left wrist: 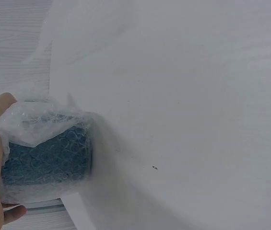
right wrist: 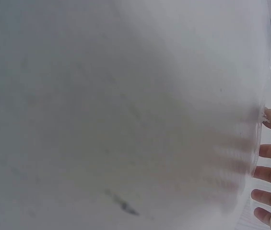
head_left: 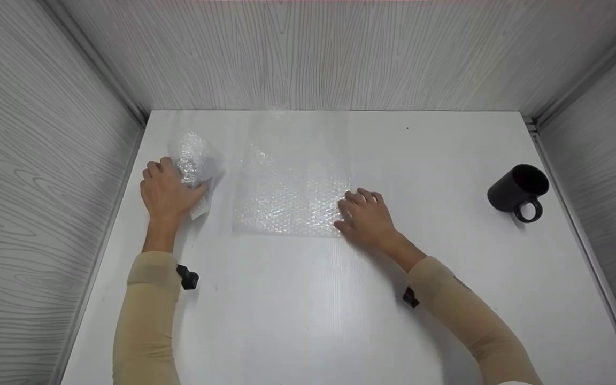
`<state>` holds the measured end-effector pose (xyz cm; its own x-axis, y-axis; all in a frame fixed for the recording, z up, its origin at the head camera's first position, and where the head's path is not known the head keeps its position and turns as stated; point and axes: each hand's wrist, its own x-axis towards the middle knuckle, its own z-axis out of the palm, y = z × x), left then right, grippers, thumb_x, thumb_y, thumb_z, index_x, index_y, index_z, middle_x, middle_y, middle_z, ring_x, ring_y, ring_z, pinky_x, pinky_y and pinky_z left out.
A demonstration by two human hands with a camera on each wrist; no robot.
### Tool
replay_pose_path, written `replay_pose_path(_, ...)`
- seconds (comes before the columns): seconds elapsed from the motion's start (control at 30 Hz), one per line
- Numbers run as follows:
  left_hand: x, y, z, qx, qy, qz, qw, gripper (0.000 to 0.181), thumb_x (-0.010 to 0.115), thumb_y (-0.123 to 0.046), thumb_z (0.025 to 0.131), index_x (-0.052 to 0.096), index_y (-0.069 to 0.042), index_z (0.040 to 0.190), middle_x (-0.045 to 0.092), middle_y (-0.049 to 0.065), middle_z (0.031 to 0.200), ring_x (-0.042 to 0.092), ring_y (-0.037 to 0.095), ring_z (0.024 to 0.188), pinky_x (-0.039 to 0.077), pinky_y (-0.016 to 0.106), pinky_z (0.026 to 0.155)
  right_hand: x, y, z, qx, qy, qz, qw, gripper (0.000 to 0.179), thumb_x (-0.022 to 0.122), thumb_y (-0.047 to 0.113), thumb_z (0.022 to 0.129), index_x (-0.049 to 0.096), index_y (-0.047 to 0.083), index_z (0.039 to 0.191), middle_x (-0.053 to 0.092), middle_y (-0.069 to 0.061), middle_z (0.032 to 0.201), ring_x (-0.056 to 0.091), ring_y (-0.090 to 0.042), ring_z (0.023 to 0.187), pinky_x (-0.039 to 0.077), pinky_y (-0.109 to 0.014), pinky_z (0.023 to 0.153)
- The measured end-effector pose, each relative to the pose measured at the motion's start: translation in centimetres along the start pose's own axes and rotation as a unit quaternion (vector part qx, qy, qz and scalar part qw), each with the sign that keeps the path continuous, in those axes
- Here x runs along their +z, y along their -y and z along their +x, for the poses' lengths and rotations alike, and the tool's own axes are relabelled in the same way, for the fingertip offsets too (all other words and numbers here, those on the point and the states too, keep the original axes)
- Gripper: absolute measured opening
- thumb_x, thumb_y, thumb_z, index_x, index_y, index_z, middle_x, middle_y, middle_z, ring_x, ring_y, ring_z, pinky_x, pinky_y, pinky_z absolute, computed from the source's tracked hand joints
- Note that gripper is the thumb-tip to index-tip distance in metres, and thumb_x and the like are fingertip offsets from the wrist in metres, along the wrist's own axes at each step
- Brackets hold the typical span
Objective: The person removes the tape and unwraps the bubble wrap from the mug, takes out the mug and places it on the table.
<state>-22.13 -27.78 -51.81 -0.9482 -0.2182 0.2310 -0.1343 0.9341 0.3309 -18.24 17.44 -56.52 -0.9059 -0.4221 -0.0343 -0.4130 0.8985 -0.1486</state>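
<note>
At the left of the table, my left hand [head_left: 166, 187] grips a bundle in bubble wrap [head_left: 190, 158], its fingers on one side and its thumb on the other. In the left wrist view, something dark blue shows through the bubbles of the bundle [left wrist: 53, 160]; the wrap hides its kind. A sheet of bubble wrap [head_left: 286, 182] lies flat in the middle. My right hand [head_left: 367, 216] touches the sheet's near right edge with loosely bent fingers. In the right wrist view, the fingers [right wrist: 268, 175] are spread apart beside the edge, with the thumb at it.
A black mug [head_left: 516, 190] lies tilted near the table's right edge, handle toward the front. Pale wood-grain panels [head_left: 308, 53] enclose the white table [head_left: 297, 310] at the back and on both sides.
</note>
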Motion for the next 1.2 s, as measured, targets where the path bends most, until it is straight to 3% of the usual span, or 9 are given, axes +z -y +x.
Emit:
replay_pose_path(0.3,-1.8,-1.0,-1.4,0.027,-0.030,-0.001,0.9992,0.086,0.078,-0.057,0.075,0.053,0.006,0.129,0.059,0.035,0.125,0.060,0.052,0.109,0.053,0.064,0.086,0.0,-0.2,-0.2,-0.008,-0.019,0.000,0.9998,0.053,0.066,0.053,0.100,0.066,0.015,0.136,0.059,-0.012,0.154,0.048,-0.040,0.149,0.040,-0.061,0.121)
replay_pose_path(0.87,-6.4,-5.5,-3.8,0.117,-0.093,0.016,0.9885,0.085,0.079,-0.053,0.069,0.059,0.007,0.125,0.065,0.035,0.119,0.066,0.052,0.102,0.055,0.062,0.078,0.1,-0.3,-0.2,-0.013,-0.013,-0.002,0.9998,0.057,0.063,0.056,0.101,0.063,0.016,0.141,0.057,-0.012,0.156,0.047,-0.040,0.150,0.038,-0.060,0.123)
replay_pose_path(1.2,-8.2,-8.6,-5.5,0.163,-0.092,0.014,0.9822,0.088,0.081,-0.054,0.070,0.060,0.006,0.131,0.066,0.033,0.119,0.067,0.050,0.102,0.056,0.059,0.078,-0.1,-0.3,-0.1,-0.015,-0.011,0.000,0.9998,0.056,0.063,0.056,0.100,0.064,0.015,0.140,0.058,-0.012,0.155,0.047,-0.041,0.150,0.039,-0.060,0.122)
